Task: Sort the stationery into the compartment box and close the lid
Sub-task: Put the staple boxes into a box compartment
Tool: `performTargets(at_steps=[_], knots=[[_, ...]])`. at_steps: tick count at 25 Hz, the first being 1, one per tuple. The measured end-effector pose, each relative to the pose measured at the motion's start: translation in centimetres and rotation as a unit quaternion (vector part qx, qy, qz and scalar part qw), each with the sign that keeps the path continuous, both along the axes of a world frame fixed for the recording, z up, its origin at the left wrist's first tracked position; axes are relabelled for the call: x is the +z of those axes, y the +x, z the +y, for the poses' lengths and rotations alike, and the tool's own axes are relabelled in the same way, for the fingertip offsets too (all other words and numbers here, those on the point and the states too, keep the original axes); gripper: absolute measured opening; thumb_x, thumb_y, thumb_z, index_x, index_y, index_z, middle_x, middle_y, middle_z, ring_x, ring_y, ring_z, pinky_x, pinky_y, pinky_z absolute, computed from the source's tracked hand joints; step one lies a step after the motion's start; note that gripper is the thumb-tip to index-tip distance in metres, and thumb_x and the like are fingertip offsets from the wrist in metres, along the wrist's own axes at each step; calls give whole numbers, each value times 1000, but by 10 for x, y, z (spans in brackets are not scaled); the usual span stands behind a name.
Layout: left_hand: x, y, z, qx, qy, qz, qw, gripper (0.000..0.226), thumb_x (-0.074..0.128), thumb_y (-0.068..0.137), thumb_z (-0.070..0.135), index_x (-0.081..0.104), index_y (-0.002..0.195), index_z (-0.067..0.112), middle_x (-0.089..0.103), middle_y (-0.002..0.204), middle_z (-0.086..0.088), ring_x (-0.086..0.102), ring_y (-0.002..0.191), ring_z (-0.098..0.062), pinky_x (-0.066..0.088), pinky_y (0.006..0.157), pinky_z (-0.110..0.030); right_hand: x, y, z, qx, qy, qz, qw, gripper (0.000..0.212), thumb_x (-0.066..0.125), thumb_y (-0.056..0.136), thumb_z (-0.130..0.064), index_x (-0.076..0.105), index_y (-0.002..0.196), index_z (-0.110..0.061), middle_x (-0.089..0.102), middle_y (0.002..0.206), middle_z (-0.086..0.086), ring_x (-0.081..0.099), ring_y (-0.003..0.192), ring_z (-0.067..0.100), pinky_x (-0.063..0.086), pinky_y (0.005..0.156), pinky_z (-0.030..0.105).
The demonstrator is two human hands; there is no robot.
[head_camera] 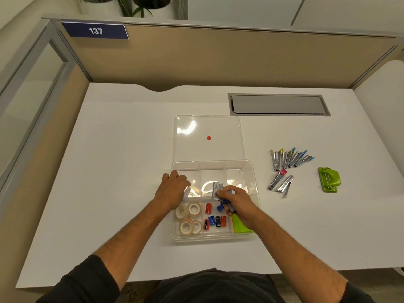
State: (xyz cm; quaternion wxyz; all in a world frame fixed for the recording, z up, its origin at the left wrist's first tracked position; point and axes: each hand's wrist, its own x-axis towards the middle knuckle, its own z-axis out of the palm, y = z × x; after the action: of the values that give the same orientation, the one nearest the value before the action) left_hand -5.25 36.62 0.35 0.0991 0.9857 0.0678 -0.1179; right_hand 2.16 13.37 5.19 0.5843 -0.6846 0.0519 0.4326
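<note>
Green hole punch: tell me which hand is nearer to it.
Right. The right hand is over the compartment box, left of the green hole punch; the left hand is farther left, over the box's left side.

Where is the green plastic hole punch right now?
The green plastic hole punch lies on the white desk at far right, beyond the metal staplers, outside the box.

1. Your left hand (172, 189) reaches forward palm down, fingers curled loosely with nothing in its grasp, forearm bare and angled in from the lower left.
2. Your right hand (236, 201) sits just beside it, fingers pinched tight around small items, wrist bent inward.
3. Dark sleeves are pushed up on both arms.
</note>
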Motion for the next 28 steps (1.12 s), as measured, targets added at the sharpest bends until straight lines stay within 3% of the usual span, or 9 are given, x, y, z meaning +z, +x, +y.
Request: performTargets(at_steps=[4, 8, 12, 16, 19, 21, 24, 28], knots=[[18, -9, -11, 69, -217, -94, 969, 55, 65, 88, 30, 48, 141, 34, 53, 140, 9, 39, 130, -13, 35, 109, -35, 2, -4, 10, 10, -1, -9, 1000, 19, 74, 86, -24, 60, 85, -11, 58, 74, 13, 44, 46, 17, 38, 44, 28], [33, -22, -30, 97, -348, -65, 930, 84, 73, 72, 42, 31, 143, 51, 46, 132, 31, 36, 125, 5, 34, 99, -15, 3, -8, 19, 23, 10, -12, 1000, 17, 74, 85, -26, 62, 78, -16, 58, 68, 9, 43, 47, 19, 38, 45, 28], [34, -27, -34, 144, -412, -101, 894, 67, 80, 69, 31, 50, 127, 47, 56, 124, 27, 48, 120, 2, 40, 97, -20, 3, -15, 27, 53, 25, 4, 998, 16, 70, 89, -31, 67, 85, -15, 61, 70, 8, 48, 49, 17, 40, 46, 28], [34, -31, -28, 153, -450, -98, 874, 58, 82, 71, 29, 56, 120, 46, 59, 121, 28, 53, 117, 3, 36, 91, -10, 4, -16, 35, 85, 14, -11, 996, 19, 67, 90, -33, 72, 94, -15, 63, 72, 6, 49, 51, 16, 41, 46, 26], [33, -30, -24, 165, -447, -86, 875, 56, 81, 69, 34, 54, 115, 52, 58, 115, 31, 54, 112, 6, 38, 82, -3, 3, -14, 38, 87, -4, -25, 996, 14, 68, 89, -32, 73, 92, -20, 64, 73, 5, 48, 48, 13, 41, 46, 27], [30, -28, -20, 171, -419, -98, 887, 52, 78, 68, 37, 54, 112, 51, 56, 112, 31, 52, 110, 5, 40, 82, -6, 1, -12, 36, 70, -14, -24, 997, 13, 67, 90, -29, 73, 93, -18, 66, 79, 8, 45, 48, 13, 39, 46, 27], [23, -18, -12, 120, -289, -128, 941, 53, 76, 70, 37, 57, 119, 39, 56, 113, 21, 48, 109, -3, 45, 88, -22, -3, -9, 25, 47, -26, -14, 998, 13, 68, 90, -27, 72, 95, -15, 66, 82, 10, 42, 49, 14, 37, 46, 27], [11, 7, -8, 79, -123, -45, 988, 65, 76, 75, 42, 52, 134, 28, 57, 128, 6, 44, 119, -19, 34, 98, -34, -7, -7, 12, 29, -34, -18, 999, 9, 68, 90, -24, 73, 91, -17, 68, 81, 6, 50, 50, 9, 40, 45, 22]])
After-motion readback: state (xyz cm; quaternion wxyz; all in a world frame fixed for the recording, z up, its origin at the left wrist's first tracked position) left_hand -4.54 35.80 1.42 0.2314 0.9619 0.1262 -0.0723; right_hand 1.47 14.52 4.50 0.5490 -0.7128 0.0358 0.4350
